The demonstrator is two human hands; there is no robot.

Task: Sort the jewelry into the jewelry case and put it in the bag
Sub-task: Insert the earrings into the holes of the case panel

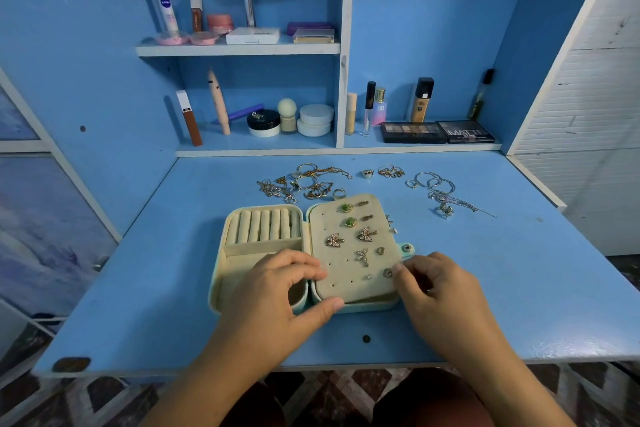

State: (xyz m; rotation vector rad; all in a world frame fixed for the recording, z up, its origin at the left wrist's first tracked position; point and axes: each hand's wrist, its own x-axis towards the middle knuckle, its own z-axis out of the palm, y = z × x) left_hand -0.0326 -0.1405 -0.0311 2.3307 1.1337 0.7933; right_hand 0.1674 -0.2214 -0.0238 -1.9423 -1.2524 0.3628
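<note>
The jewelry case (259, 248) is showing a matt, velvety cream lining, with soft padded rolls (263, 225) in its left half and a fuzzy, perforated panel (349, 282) in its right half. Earrings (366, 234) on that panel are glinting as polished gold-toned metal, two with glossy green stones. The case's outer shell (363, 308) is looking like smooth pale-teal leatherette, with a shiny metal snap (407, 247) at its right edge. Behind the case, gold-toned chains (308, 180) and silvery hoops (433, 182) are shining. The counter (156, 270) under the case is looking like painted blue board, faintly glossy and scuffed.
</note>
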